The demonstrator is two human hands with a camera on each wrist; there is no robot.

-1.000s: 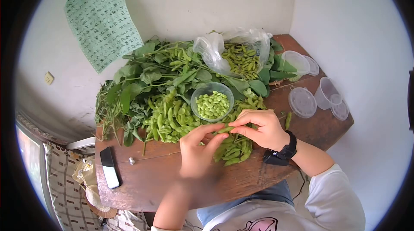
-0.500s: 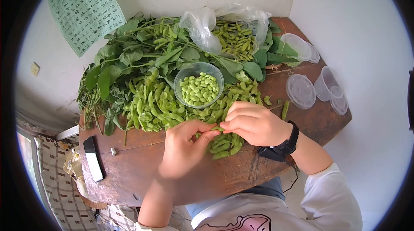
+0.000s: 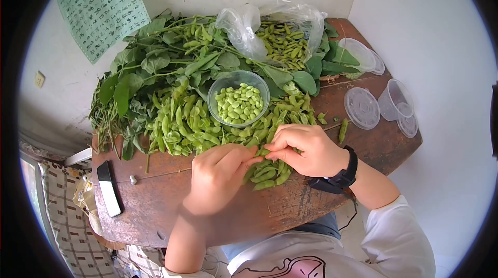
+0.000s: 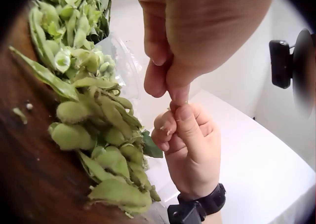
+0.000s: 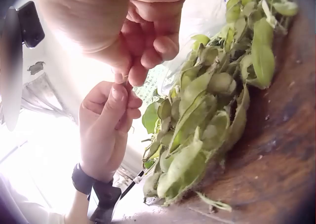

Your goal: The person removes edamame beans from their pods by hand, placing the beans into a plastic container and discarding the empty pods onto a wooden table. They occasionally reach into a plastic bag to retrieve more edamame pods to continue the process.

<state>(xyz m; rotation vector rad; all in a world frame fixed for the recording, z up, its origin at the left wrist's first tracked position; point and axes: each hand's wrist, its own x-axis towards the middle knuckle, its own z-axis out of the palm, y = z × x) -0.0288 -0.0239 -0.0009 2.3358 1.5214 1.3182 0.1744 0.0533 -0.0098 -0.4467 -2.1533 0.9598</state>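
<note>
My left hand [image 3: 213, 175] and right hand [image 3: 311, 148] meet fingertip to fingertip over the near side of a heap of soybean pods. Between them they pinch a green soybean pod [image 3: 263, 151], mostly hidden by thumbs and fingers in both wrist views. Just beyond the hands stands a clear plastic bowl [image 3: 210, 106] with shelled green soybeans [image 3: 238, 103] in it. Pods [image 3: 271, 175] lie on the table below the fingers, and a larger pile of pods [image 3: 179, 125] spreads left of the bowl.
Leafy bean stalks [image 3: 155, 63] cover the back of the wooden table [image 3: 228, 226]. A plastic bag [image 3: 249, 34] with more pods lies among them. Clear lids [image 3: 361, 108] and a plastic cup [image 3: 390, 100] sit at the right. A phone [image 3: 109, 190] rests near the left edge.
The head view has shifted, so the table and its things appear further left and higher. Both hands keep their fingertips together on a pod, with the fingers slightly rearranged.
</note>
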